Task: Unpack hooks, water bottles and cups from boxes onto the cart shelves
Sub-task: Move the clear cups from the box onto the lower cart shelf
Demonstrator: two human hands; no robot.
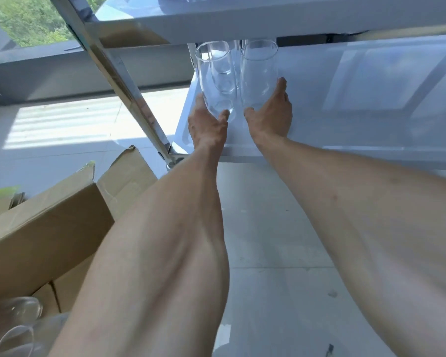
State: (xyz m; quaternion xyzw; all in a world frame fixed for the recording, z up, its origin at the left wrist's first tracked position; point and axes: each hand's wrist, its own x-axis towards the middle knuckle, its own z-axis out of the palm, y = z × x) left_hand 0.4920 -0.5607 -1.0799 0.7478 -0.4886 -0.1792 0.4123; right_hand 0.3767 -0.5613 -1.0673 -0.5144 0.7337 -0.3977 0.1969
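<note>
Both arms reach under the upper tier of the white metal cart to its lower shelf (358, 99), where each hand holds one clear, tall drinking glass low on its body — a low hold keeps a top-heavy tumbler steady as it meets the shelf. The left hand (207, 124) has its grip curled round the base of the left glass (214, 81), thumb in front; the right hand (271, 114) wraps the right glass (259, 70) the same way. Both stand upright, just beside each other and in front of more clear glasses (232, 55) at the back, likely to keep the row tight. The open brown cardboard box (49, 228) on the floor at lower left shows further glassware (18, 323) — probably unpacking is not finished.
</note>
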